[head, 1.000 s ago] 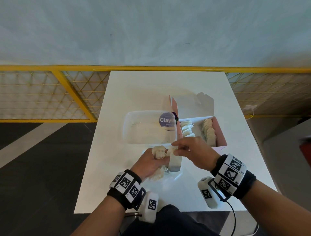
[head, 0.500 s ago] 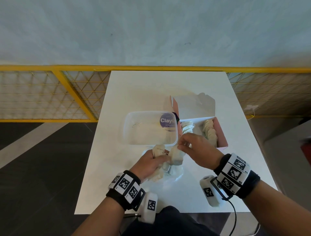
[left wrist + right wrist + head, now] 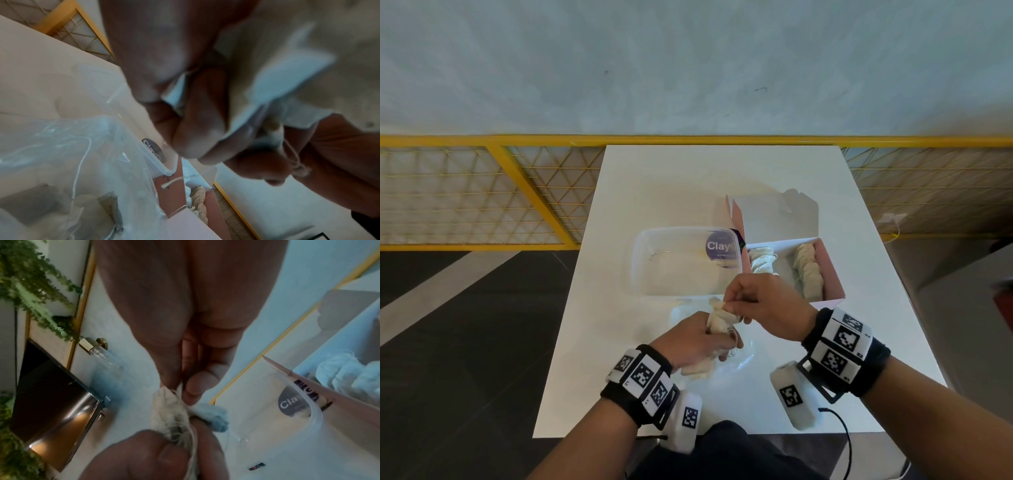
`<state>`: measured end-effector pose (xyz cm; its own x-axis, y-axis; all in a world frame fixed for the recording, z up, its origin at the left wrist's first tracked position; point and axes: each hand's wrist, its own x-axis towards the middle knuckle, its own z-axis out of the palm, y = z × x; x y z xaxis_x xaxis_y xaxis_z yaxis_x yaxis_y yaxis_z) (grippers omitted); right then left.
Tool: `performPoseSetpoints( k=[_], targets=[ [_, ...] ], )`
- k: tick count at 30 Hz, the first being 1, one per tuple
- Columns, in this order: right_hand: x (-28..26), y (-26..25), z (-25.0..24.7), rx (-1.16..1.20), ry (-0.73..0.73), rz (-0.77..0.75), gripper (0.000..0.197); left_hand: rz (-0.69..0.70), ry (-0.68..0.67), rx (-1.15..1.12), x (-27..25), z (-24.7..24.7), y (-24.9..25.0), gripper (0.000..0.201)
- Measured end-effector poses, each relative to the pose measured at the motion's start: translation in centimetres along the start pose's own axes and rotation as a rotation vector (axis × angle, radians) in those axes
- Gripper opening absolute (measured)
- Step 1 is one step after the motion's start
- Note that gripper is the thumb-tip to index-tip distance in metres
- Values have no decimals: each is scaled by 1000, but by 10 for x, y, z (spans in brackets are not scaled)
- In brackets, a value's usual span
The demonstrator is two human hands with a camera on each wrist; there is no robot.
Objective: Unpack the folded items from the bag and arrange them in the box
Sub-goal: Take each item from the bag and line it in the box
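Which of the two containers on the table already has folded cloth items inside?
The pink box, right of the clear plastic tub; two rows of cloth items lie in it, while the tub looks empty.

**What we counted on the table**

We counted one white table (image 3: 661, 192), one clear plastic tub (image 3: 674, 263) with a single round label (image 3: 719, 246), and one pink box (image 3: 832, 274). Inside the box we saw two rows of folded cloth pieces (image 3: 808, 270); how many pieces each row held we could not tell. One clear plastic bag (image 3: 736, 363) lay near the front edge. We counted two hands, a left hand (image 3: 688, 342) and a right hand (image 3: 763, 305), and one cloth bundle (image 3: 717, 320) between them.
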<state>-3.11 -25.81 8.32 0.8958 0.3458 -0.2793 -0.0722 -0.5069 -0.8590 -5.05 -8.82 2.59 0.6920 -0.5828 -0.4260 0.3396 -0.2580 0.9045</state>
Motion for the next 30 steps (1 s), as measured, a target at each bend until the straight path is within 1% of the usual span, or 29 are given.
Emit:
performPoseSetpoints(
  k=[2, 5, 7, 9, 10, 12, 15, 16, 19, 21, 24, 26, 28, 30],
  targets=[
    [-1, 0, 0, 94, 0, 6, 12, -2, 3, -9, 0, 0, 2, 19],
    [-2, 1, -2, 191, -13, 15, 13, -1, -7, -19, -3, 0, 5, 11],
    [-4, 2, -3, 205, -24, 18, 12, -8, -1, -14, -2, 0, 5, 16],
    [-5, 3, -4, 173, -34, 23, 7, -16, 5, -14, -1, 0, 5, 25],
    [-6, 3, -3, 151, -42, 23, 5, -19, 6, -12, 0, 0, 5, 26],
    [-8, 2, -2, 125, -54, 29, 4, -10, 4, -11, 1, 2, 6, 20],
    [-10, 2, -2, 132, -63, 45, 14, -2, 4, -14, 1, 2, 6, 12],
    [-10, 2, -1, 134, -65, 48, 14, -4, 6, -14, 1, 2, 6, 11],
    [-8, 3, -1, 129, -54, 59, 5, -18, 0, -1, 0, 2, 7, 10],
    [-6, 4, -2, 132, -45, 62, 9, -11, -9, -11, -2, 2, 9, 10],
    [-3, 7, -6, 62, -10, 60, 15, 6, 7, -80, -4, 1, 8, 10],
    [-3, 11, -11, 34, 34, 62, 14, 16, 42, -151, -5, -1, 7, 16],
    [-2, 13, -17, 48, 107, 60, 13, 26, 70, -235, -8, -4, 6, 21],
    [-3, 10, -24, 74, 178, 37, 13, 25, 91, -337, -9, -7, 7, 20]
  ],
)
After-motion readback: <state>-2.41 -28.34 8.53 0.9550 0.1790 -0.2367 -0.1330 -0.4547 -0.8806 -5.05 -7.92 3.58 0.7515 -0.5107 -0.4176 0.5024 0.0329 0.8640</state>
